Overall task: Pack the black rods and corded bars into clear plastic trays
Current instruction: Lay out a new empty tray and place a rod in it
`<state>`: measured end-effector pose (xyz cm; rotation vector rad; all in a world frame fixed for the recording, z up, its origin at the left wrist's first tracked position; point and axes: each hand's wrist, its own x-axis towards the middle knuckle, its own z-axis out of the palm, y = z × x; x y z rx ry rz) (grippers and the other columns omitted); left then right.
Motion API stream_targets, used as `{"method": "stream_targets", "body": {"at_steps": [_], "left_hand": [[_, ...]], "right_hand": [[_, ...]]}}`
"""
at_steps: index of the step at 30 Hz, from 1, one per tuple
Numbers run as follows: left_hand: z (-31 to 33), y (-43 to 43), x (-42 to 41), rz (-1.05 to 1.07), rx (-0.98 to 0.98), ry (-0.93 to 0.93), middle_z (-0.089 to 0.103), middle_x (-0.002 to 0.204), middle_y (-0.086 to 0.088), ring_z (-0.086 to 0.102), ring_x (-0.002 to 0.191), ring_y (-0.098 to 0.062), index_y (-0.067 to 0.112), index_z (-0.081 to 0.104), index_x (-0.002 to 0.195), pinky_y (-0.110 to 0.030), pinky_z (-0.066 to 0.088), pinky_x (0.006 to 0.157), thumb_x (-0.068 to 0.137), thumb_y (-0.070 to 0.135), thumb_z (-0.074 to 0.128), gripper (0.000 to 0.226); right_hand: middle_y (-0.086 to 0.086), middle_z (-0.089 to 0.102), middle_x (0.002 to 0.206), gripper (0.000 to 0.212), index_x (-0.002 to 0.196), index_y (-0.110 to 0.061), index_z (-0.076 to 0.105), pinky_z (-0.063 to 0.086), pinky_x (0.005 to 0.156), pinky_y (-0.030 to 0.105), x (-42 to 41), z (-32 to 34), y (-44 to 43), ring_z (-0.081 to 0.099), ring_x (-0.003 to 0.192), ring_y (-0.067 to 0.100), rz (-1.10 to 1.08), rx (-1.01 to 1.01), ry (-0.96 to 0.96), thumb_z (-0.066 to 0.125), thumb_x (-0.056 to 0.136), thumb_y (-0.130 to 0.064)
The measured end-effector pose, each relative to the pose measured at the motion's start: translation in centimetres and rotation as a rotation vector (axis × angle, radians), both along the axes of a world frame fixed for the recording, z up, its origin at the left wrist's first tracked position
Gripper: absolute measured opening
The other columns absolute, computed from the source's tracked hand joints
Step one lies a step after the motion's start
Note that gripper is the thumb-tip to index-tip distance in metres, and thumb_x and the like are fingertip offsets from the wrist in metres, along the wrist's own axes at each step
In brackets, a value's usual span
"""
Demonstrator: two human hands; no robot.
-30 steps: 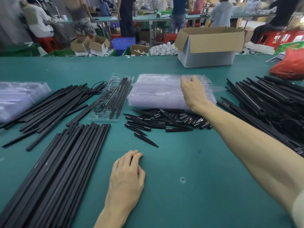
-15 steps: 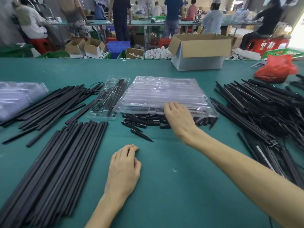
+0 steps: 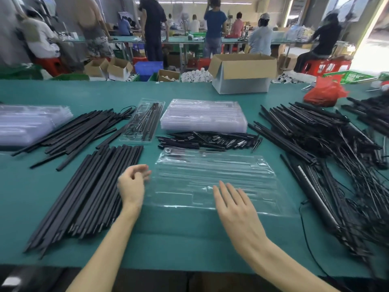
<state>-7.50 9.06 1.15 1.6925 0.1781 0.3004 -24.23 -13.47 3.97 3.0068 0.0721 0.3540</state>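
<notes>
Head view, over a green table [image 3: 189,239]. Landmark: an empty clear tray [image 3: 212,182], flat on the table in front of the person, long side running left to right. Left hand [image 3: 132,184] at the tray's left edge, fingers loosely curled, tips blurred, gripping nothing visible; touching the tray or not, cannot tell. Right hand [image 3: 235,205] over the tray's near right part, fingers spread and straight, holding nothing; resting on the plastic or just above it, cannot tell. Left of the tray, just beside the left hand, a tidy bundle of long black rods [image 3: 88,192], lying diagonally. Right of the tray, a tangled heap of corded bars [image 3: 328,161] with thin black cords trailing toward the near edge. Just behind the tray, a row of short black pointed pieces [image 3: 208,140]. Behind those, a stack of clear trays [image 3: 204,119]. Behind and left of the tray, a filled tray [image 3: 143,121] holding black parts. Further left, another loose pile of black rods [image 3: 73,133]. Far behind, a cardboard box [image 3: 242,74].
</notes>
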Motion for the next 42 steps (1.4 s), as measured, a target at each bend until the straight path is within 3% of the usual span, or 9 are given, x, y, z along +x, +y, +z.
{"method": "stream_targets", "body": {"at_steps": [4, 9, 12, 14, 19, 22, 33, 39, 42], "left_hand": [[1.0, 2.8, -0.1, -0.009, 0.127, -0.053, 0.074, 0.09, -0.008, 0.076, 0.08, -0.022, 0.01, 0.071, 0.091, -0.036, 0.061, 0.074, 0.092, -0.009, 0.038, 0.038], [1.3, 4.0, -0.6, -0.021, 0.795, 0.013, 0.065, 0.113, -0.005, 0.06, 0.103, -0.023, 0.014, 0.07, 0.111, -0.038, 0.052, 0.084, 0.094, 0.003, 0.05, 0.028], [1.0, 3.3, -0.7, -0.02, 1.038, 0.118, 0.056, 0.125, -0.017, 0.047, 0.118, -0.033, 0.005, 0.061, 0.122, -0.044, 0.046, 0.092, 0.096, 0.007, 0.05, 0.029], [0.8, 2.6, -0.5, -0.026, 1.188, 0.155, 0.054, 0.127, -0.019, 0.045, 0.119, -0.034, 0.001, 0.057, 0.123, -0.042, 0.044, 0.093, 0.097, 0.008, 0.048, 0.029], [0.9, 2.0, 0.2, -0.014, 1.41, 0.184, 0.057, 0.122, -0.021, 0.052, 0.116, -0.034, 0.0, 0.054, 0.118, -0.038, 0.048, 0.087, 0.098, 0.015, 0.053, 0.025], [1.0, 1.9, 0.6, -0.038, 1.463, 0.216, 0.059, 0.122, -0.02, 0.054, 0.116, -0.034, 0.0, 0.056, 0.118, -0.038, 0.05, 0.085, 0.098, 0.014, 0.055, 0.024], [3.8, 1.1, 0.3, -0.017, 1.231, 0.108, 0.057, 0.095, -0.02, 0.055, 0.081, -0.038, -0.003, 0.059, 0.086, -0.041, 0.042, 0.069, 0.087, 0.008, 0.054, 0.012], [6.5, -2.9, -1.9, -0.387, 0.678, -0.011, 0.07, 0.057, 0.004, 0.069, 0.057, -0.004, 0.016, 0.07, 0.085, -0.022, 0.052, 0.06, 0.09, 0.016, 0.065, 0.007], [6.7, -5.9, -3.3, -0.549, 0.368, 0.013, 0.072, 0.066, 0.0, 0.073, 0.062, -0.015, 0.01, 0.071, 0.087, -0.023, 0.056, 0.058, 0.094, 0.011, 0.064, 0.011]], "right_hand": [[0.021, 0.069, 0.121, 0.08, 0.117, 0.003, 0.071, 0.059, 0.085, 0.047, -2.8, -1.0, 0.6, 0.069, 0.109, 0.035, -0.033, 0.007, 0.069, 0.075, 0.038, 0.013], [0.017, 0.065, 0.13, 0.078, 0.123, -0.001, 0.069, 0.058, 0.091, 0.043, -4.5, -1.2, 0.4, 0.066, 0.117, 0.033, 0.01, 0.072, 0.136, 0.05, 0.047, 0.006], [0.007, 0.014, 0.166, 0.08, 0.158, -0.01, 0.024, 0.013, 0.125, 0.034, -4.5, -2.2, -0.7, 0.015, 0.154, 0.026, 0.074, 0.167, 0.237, 0.05, 0.083, 0.001], [-0.005, -0.006, 0.167, 0.068, 0.161, -0.017, 0.008, -0.008, 0.121, 0.021, -4.5, -2.6, -1.6, -0.009, 0.154, 0.013, 0.128, 0.318, 0.296, 0.038, 0.099, -0.015], [-0.021, 0.0, 0.163, 0.074, 0.16, -0.024, 0.017, 0.0, 0.122, 0.018, -4.4, -3.0, -2.5, -0.01, 0.15, -0.004, 0.118, 0.614, 0.307, 0.044, 0.1, -0.058], [-0.023, 0.011, 0.161, 0.067, 0.157, -0.023, 0.029, 0.003, 0.118, 0.013, -4.0, -3.4, -2.6, 0.0, 0.15, -0.005, 0.097, 0.703, 0.252, 0.045, 0.1, -0.054], [-0.011, 0.019, 0.164, 0.059, 0.156, -0.02, 0.032, 0.004, 0.119, 0.016, -2.6, -3.9, -1.8, 0.006, 0.153, 0.005, 0.086, 0.616, 0.166, 0.044, 0.104, -0.045], [-0.012, 0.018, 0.164, 0.059, 0.156, -0.02, 0.031, 0.006, 0.122, 0.019, -2.6, -3.9, -1.8, 0.005, 0.153, 0.005, 0.084, 0.642, 0.17, 0.044, 0.104, -0.044], [-0.014, 0.022, 0.163, 0.058, 0.154, -0.022, 0.037, 0.011, 0.121, 0.019, -2.6, -3.7, -2.0, 0.008, 0.151, 0.002, 0.082, 0.736, 0.185, 0.049, 0.102, -0.045]]}}
